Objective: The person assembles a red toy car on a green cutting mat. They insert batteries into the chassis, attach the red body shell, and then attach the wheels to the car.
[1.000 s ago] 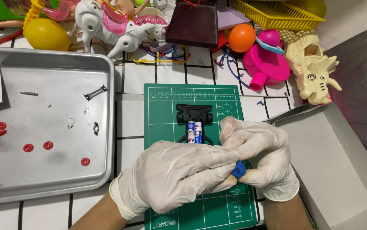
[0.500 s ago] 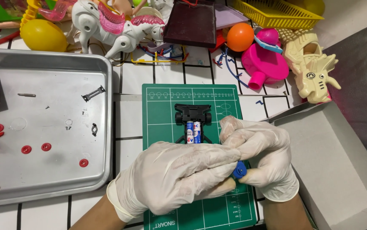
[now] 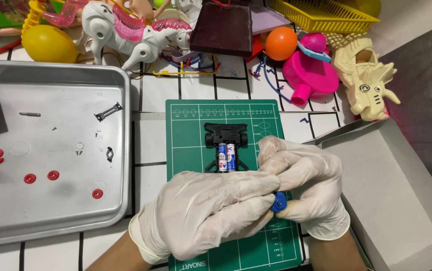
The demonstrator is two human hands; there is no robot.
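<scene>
Two gloved hands meet over the green mat (image 3: 186,125) on the desk: the left hand (image 3: 206,211) is curled shut across the near end of a black toy chassis (image 3: 225,136), and the right hand (image 3: 304,183) is pinched on a small blue part (image 3: 278,202), probably a wheel, though most of it is hidden. The chassis lies on the mat with its long axis running away from the person, axle end far, two batteries (image 3: 226,156) lengthwise in it. If the left hand's hold shifts, I judge the batteries could pop loose, or the blue part slip and roll off toward the tray (image 3: 75,75).
</scene>
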